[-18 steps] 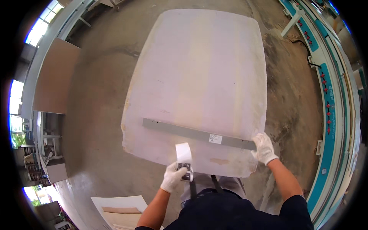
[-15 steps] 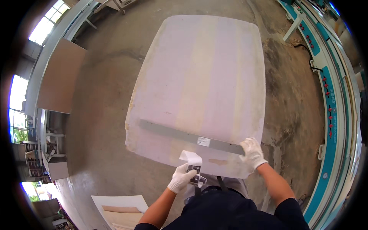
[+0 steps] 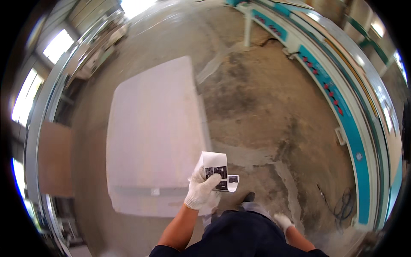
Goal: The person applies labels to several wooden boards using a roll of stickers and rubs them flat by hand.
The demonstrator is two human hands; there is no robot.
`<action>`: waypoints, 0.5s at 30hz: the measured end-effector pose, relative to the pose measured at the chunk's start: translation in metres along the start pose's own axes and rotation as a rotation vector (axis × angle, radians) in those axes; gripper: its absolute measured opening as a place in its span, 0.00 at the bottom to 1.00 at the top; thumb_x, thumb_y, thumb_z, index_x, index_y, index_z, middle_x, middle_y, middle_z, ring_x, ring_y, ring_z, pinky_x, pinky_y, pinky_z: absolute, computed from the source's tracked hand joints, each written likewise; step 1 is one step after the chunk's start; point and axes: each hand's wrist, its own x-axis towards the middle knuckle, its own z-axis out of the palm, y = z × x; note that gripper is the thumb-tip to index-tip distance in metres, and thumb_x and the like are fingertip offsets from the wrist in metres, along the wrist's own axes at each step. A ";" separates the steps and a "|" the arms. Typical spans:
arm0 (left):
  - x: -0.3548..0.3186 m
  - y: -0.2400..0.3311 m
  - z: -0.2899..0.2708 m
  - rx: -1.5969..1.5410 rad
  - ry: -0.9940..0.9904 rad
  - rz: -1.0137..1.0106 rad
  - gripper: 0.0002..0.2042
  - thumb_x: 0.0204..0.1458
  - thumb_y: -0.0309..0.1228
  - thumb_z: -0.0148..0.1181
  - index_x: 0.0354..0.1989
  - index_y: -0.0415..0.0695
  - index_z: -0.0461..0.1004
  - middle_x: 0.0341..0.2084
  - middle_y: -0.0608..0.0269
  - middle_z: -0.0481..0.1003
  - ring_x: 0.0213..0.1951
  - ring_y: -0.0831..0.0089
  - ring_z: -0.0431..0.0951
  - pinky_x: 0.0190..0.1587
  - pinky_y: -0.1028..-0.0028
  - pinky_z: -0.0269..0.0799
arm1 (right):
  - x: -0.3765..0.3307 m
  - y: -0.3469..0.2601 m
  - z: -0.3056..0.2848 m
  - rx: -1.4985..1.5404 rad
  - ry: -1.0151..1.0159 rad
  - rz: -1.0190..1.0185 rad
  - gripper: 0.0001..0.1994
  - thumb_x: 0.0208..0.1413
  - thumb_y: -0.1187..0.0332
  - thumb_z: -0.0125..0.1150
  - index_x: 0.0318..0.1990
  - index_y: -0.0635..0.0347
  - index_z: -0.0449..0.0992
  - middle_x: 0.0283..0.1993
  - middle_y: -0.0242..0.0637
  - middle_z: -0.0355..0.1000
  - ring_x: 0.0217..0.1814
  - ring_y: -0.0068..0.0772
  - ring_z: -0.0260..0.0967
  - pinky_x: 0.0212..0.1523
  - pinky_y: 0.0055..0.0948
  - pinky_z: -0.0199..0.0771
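In a white knit glove, my left hand (image 3: 199, 189) is closed around a curled strip of labels (image 3: 215, 159), white with black printed blocks, with the thumb pressed on it. My gloved right hand (image 3: 283, 222) hangs low at my right side, away from the tabletop; blur hides how its fingers are set. Left of my body stands a large pale tabletop (image 3: 150, 124). Across its near end lies a flat grey strip (image 3: 132, 191) bearing a small whitish label (image 3: 155, 192).
A long machine with a teal panel (image 3: 319, 77) and red knobs runs along the right. Cable (image 3: 343, 207) lies coiled on the floor beside it. At the left a brown board (image 3: 55, 158) leans against a grey-framed bench. My dark shoe (image 3: 249, 197) shows below.
The view has swung right, so the tabletop now sits further left. My right hand has left the grey strip's end and dropped to my side. My left hand keeps the labels.
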 end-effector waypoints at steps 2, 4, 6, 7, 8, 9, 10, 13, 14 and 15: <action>0.033 0.000 0.048 0.075 -0.116 -0.028 0.22 0.56 0.19 0.58 0.61 0.35 0.72 0.42 0.64 0.81 0.40 0.78 0.82 0.45 0.72 0.82 | -0.069 0.008 -0.010 0.660 -0.023 0.036 0.28 0.70 0.46 0.53 0.61 0.63 0.77 0.58 0.46 0.79 0.60 0.46 0.75 0.66 0.39 0.70; 0.061 0.005 0.094 0.111 -0.241 -0.032 0.19 0.59 0.20 0.60 0.60 0.37 0.73 0.42 0.67 0.81 0.40 0.81 0.81 0.45 0.74 0.80 | -0.100 0.034 0.009 0.936 0.062 -0.041 0.27 0.71 0.48 0.54 0.60 0.63 0.78 0.57 0.43 0.80 0.57 0.42 0.77 0.66 0.38 0.72; 0.091 -0.004 0.140 0.145 -0.306 -0.046 0.19 0.60 0.21 0.60 0.61 0.37 0.73 0.42 0.67 0.81 0.40 0.82 0.81 0.45 0.75 0.80 | -0.078 0.046 -0.010 1.065 -0.016 -0.028 0.26 0.70 0.50 0.55 0.60 0.64 0.77 0.58 0.45 0.79 0.57 0.42 0.77 0.64 0.39 0.73; 0.107 -0.011 0.159 0.164 -0.337 -0.060 0.19 0.60 0.21 0.60 0.61 0.37 0.73 0.42 0.67 0.81 0.41 0.82 0.80 0.46 0.75 0.79 | -0.068 0.034 -0.039 1.249 -0.196 0.087 0.25 0.70 0.52 0.56 0.62 0.64 0.76 0.59 0.45 0.79 0.58 0.42 0.77 0.63 0.40 0.74; 0.123 -0.018 0.177 0.161 -0.375 -0.082 0.19 0.60 0.21 0.60 0.61 0.37 0.73 0.42 0.67 0.81 0.41 0.82 0.80 0.46 0.75 0.79 | -0.063 0.017 -0.076 1.428 -0.382 0.200 0.25 0.70 0.53 0.56 0.63 0.64 0.76 0.60 0.45 0.78 0.60 0.41 0.76 0.61 0.40 0.75; 0.140 -0.024 0.192 0.164 -0.403 -0.105 0.19 0.61 0.21 0.60 0.61 0.37 0.73 0.42 0.67 0.81 0.41 0.82 0.80 0.46 0.75 0.79 | -0.087 -0.027 -0.134 1.135 -0.118 0.069 0.25 0.68 0.55 0.57 0.61 0.67 0.77 0.54 0.46 0.81 0.53 0.42 0.80 0.54 0.42 0.79; 0.158 -0.030 0.210 0.158 -0.444 -0.131 0.18 0.61 0.21 0.60 0.61 0.37 0.73 0.43 0.67 0.81 0.41 0.82 0.80 0.47 0.75 0.79 | -0.091 -0.041 -0.170 1.209 0.039 -0.231 0.23 0.67 0.56 0.58 0.58 0.68 0.79 0.50 0.42 0.82 0.50 0.39 0.80 0.53 0.39 0.78; 0.208 -0.041 0.278 0.132 -0.503 -0.172 0.18 0.58 0.19 0.60 0.58 0.36 0.74 0.40 0.66 0.81 0.38 0.79 0.82 0.43 0.75 0.80 | -0.121 -0.143 -0.306 0.813 0.386 -0.548 0.22 0.62 0.64 0.61 0.59 0.69 0.78 0.61 0.44 0.78 0.62 0.32 0.73 0.64 0.31 0.71; 0.228 -0.049 0.294 0.174 -0.525 -0.170 0.17 0.58 0.19 0.60 0.57 0.35 0.74 0.40 0.65 0.82 0.38 0.79 0.82 0.43 0.74 0.80 | -0.123 -0.172 -0.339 0.766 0.456 -0.703 0.21 0.62 0.64 0.61 0.59 0.68 0.78 0.62 0.44 0.77 0.62 0.32 0.73 0.64 0.31 0.71; 0.247 -0.057 0.309 0.204 -0.563 -0.192 0.17 0.60 0.20 0.60 0.58 0.35 0.74 0.42 0.64 0.82 0.40 0.79 0.82 0.45 0.74 0.80 | -0.129 -0.201 -0.367 0.844 0.369 -0.737 0.21 0.63 0.64 0.60 0.59 0.69 0.78 0.61 0.44 0.77 0.62 0.32 0.73 0.64 0.32 0.71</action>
